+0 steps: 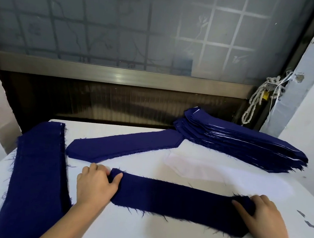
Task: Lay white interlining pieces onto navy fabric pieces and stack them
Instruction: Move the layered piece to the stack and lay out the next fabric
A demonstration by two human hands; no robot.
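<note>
- Flat on the white surface (143, 230), stretched crosswise between the two hands: a navy strip (179, 201), frayed threads along both long edges.
- At the strip's left end, the left hand (94, 185), thumb on top of the cloth, fingers curled, pinching that end.
- At the strip's right end, the right hand (263, 215), thumb laid over the cloth, fingers curled round the far edge, gripping it.
- Just beyond the strip, a white interlining piece (195, 167), flat on the surface, faint against the white, apart from both hands.
- Farther back, a low pile of pointed navy pieces (124, 146), slanting up toward the right, near tip close to the left hand's knuckles, not touching.
- At the back right, a tall stack (244, 144) of navy pieces with thin white edges between layers, well apart from both hands.
- On the left, a long navy pile (37, 175), running near to far, just beside the left forearm.
- By the window frame at the back right, a knotted cord (255, 100); right of the right hand, two small dark scraps (309, 223) on the surface.
</note>
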